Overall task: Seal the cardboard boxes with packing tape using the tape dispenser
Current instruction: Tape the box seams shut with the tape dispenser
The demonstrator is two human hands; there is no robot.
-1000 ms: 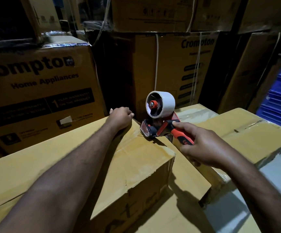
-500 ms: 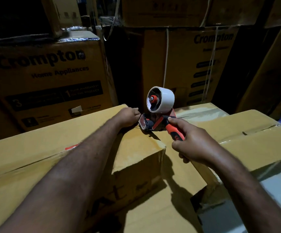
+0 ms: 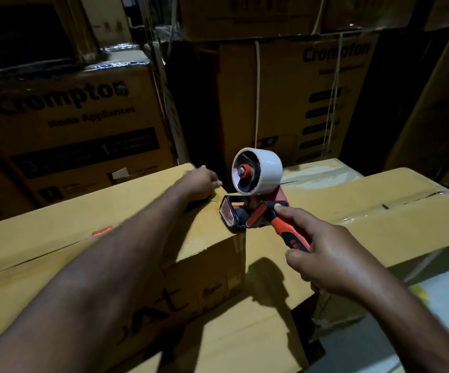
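Right hand (image 3: 333,265) clenching handle of red-and-black plastic tape dispenser (image 3: 255,211), white tape roll (image 3: 267,170) on top. Dispenser mouth sitting on top right edge of plain brown cardboard box (image 3: 83,251), at 11 o'clock from my wrist. Left hand (image 3: 200,181) resting on box top at 10 o'clock from dispenser; it is blurred, so cannot tell its grip. I am judging step needs firm downward press and straight pull along seam. Stacked brown cartons (image 3: 64,122) at 12 o'clock reading "Crompton Home Appliances".

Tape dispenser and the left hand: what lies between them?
Head view: only bare top of the cardboard box lies between the left hand and the tape dispenser.
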